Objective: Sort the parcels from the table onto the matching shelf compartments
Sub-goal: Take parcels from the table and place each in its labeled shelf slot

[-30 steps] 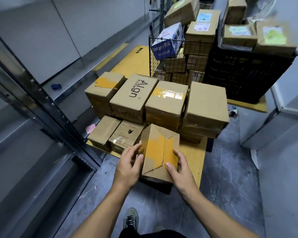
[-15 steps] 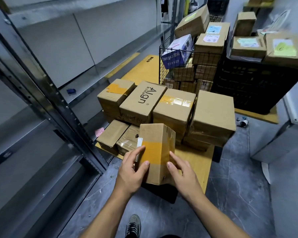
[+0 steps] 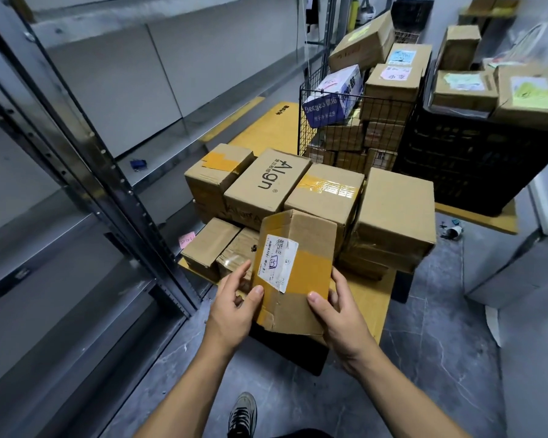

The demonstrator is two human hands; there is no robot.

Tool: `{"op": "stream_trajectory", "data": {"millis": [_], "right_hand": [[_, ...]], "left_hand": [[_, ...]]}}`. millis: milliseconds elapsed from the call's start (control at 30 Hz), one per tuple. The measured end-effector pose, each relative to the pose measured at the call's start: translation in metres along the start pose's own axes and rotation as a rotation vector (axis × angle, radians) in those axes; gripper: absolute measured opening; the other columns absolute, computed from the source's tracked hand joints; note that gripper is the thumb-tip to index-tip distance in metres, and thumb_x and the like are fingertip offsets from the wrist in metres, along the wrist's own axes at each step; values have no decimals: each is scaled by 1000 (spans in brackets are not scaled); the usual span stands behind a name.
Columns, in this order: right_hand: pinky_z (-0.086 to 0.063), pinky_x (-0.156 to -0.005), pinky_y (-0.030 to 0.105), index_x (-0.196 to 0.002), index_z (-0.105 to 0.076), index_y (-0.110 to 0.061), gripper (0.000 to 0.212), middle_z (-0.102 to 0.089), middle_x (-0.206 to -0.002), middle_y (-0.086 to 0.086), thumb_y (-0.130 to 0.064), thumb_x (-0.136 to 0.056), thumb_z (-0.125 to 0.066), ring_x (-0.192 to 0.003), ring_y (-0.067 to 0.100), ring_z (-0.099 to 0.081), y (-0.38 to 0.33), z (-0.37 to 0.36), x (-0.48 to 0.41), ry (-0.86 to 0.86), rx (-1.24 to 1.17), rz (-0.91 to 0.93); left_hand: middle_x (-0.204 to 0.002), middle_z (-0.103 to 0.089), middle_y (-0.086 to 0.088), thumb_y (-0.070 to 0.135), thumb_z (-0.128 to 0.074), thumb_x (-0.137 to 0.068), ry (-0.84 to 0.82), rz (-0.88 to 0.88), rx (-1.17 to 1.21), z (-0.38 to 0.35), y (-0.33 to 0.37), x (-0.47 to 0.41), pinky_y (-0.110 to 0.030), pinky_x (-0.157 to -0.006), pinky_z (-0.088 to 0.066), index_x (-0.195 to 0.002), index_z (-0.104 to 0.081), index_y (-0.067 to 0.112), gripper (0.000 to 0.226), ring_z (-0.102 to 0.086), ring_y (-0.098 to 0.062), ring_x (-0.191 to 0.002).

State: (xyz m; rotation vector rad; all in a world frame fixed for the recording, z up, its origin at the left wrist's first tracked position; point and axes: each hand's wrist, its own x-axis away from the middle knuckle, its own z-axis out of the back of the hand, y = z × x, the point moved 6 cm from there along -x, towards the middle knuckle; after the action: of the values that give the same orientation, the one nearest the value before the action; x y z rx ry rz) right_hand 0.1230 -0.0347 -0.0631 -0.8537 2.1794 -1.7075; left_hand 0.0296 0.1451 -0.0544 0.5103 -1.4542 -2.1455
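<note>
I hold a small cardboard parcel with yellow tape and a white shipping label facing me, lifted above the near edge of the low yellow table. My left hand grips its left side and my right hand grips its right side. Several more cardboard parcels lie packed together on the table behind it, one printed "Align". The grey metal shelf with bare compartments runs along my left.
A wire basket full of boxes and a black crate topped with labelled boxes stand behind the table. A pink note and a small blue object lie by the shelf. My shoe is on the grey floor.
I have turned the parcel in my hands, so the white label now faces me instead of the taped flap, and raised it slightly.
</note>
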Motion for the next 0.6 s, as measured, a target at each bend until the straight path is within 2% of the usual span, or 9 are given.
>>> {"op": "stream_trajectory", "data": {"millis": [67,133,200,300,367,433,500,600], "right_hand": [[-53,-99,47,-131,-50,-38,67,-68,-125,3,-35,-72,-80,-118,24,-64,-2,-4,-1,-63,-77,-49],[-51,-101,51,-133,-49,-37,78,-67,-127,5,-41,-64,-86,-121,28,-62,-1,-9,-3,-121,-109,-86],[-51,-101,51,-134,-48,-39,84,-65,-131,6,-48,-62,-89,-122,27,-61,1,-16,-5,-174,-92,-101],[-57,-92,39,-134,-40,-50,70,-57,-136,-1,-40,-77,-79,-117,13,-64,-1,-26,-8,-178,62,-47],[-57,-84,28,-133,-38,-53,59,-50,-134,-7,-24,-92,-69,-110,9,-65,-1,-34,-10,-169,204,39],[-52,-82,18,-129,-43,-54,53,-50,-130,-9,-16,-97,-63,-106,11,-64,2,-46,-11,-176,354,118],[-48,-84,13,-125,-51,-57,45,-53,-129,-10,-27,-93,-61,-107,11,-61,7,-64,-12,-201,445,154],[-47,-94,18,-127,-54,-56,42,-57,-135,-9,-46,-87,-59,-116,4,-60,21,-97,-13,-293,498,114]], "left_hand": [[-134,-51,15,57,-60,-78,-35,29,69,3,2,3,-16,-92,-46,-134,-43,50,59,-52,8,-116],[-130,-52,23,48,-60,-81,-60,51,127,6,6,9,-24,-98,-47,-139,-42,42,61,-51,13,-115],[-125,-54,28,50,-60,-82,-28,60,113,14,5,17,-32,-99,-49,-139,-43,42,61,-53,10,-113],[-132,-54,22,60,-59,-78,84,67,40,33,-2,28,-35,-100,-48,-136,-41,50,62,-52,1,-120],[-134,-49,21,62,-58,-77,143,71,-34,48,-4,37,-27,-97,-45,-133,-38,58,59,-48,4,-121],[-127,-46,28,54,-61,-79,201,61,-96,64,-2,47,-12,-90,-39,-127,-37,64,55,-44,15,-115],[-121,-42,32,45,-62,-79,261,58,-145,81,-2,59,-1,-82,-34,-125,-36,62,56,-41,24,-109],[-121,-42,24,32,-70,-85,360,89,-209,107,-11,83,5,-79,-31,-133,-41,47,58,-39,26,-106]]}}
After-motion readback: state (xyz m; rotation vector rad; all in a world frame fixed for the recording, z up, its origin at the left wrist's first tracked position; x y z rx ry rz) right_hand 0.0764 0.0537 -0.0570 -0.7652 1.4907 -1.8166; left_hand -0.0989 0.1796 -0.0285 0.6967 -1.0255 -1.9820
